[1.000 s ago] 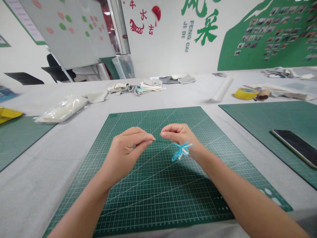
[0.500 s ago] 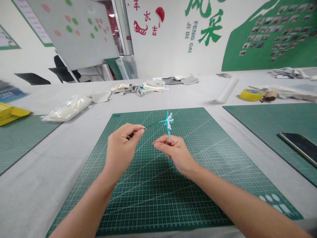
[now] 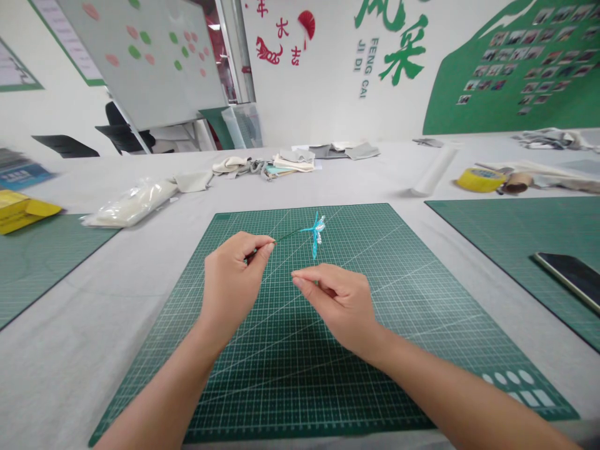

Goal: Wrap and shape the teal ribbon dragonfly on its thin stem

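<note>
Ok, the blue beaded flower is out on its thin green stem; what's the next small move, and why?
I'd probably bring the right hand up to steady the thin green stem beside the blue, white-beaded flower: the left hand pinches the stem away from the flower, which looks unsupported, and the right hand sits lower, apart from both.

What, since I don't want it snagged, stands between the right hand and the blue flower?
Nothing visible: in the picture, the right hand is below the blue flower, with only the cutting mat showing in the gap. The left hand pinches the green stem off to the left.
</note>
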Action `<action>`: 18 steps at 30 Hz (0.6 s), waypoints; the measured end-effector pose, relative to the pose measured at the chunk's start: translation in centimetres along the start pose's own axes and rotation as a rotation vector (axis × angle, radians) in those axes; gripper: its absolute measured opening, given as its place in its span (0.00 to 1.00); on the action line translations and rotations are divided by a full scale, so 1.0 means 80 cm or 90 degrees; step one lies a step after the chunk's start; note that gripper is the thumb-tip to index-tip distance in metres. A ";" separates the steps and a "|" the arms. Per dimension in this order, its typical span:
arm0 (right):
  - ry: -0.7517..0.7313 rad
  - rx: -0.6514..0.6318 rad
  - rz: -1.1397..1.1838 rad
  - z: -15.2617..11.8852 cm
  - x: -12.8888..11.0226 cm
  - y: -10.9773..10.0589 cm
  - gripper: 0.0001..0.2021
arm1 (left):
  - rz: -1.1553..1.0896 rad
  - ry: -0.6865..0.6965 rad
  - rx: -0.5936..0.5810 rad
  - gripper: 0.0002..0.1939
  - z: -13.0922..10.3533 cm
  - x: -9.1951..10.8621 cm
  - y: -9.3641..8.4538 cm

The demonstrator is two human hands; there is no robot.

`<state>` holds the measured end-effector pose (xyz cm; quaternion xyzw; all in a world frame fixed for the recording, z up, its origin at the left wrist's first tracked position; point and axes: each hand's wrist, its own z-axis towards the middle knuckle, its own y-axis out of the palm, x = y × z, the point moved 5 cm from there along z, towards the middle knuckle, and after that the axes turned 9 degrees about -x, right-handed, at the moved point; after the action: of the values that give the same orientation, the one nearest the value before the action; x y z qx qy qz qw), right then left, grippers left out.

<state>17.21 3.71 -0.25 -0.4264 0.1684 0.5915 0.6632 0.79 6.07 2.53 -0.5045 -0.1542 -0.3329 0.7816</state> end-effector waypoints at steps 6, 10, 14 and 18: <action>-0.158 0.045 -0.237 0.005 -0.020 -0.022 0.06 | 0.104 0.060 -0.038 0.09 -0.006 0.011 0.008; -0.182 0.063 -0.286 0.009 -0.020 -0.031 0.05 | 0.167 0.079 -0.076 0.10 -0.009 0.016 0.014; -0.192 0.071 -0.304 0.011 -0.020 -0.035 0.05 | 0.205 0.114 -0.113 0.10 -0.012 0.021 0.018; -0.192 0.074 -0.304 0.012 -0.018 -0.037 0.05 | 0.213 0.155 -0.182 0.11 -0.014 0.027 0.023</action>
<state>19.36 3.74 2.48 -0.3226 -0.0040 0.4645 0.8247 3.50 4.78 1.96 -0.5849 0.0754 -0.2754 0.7592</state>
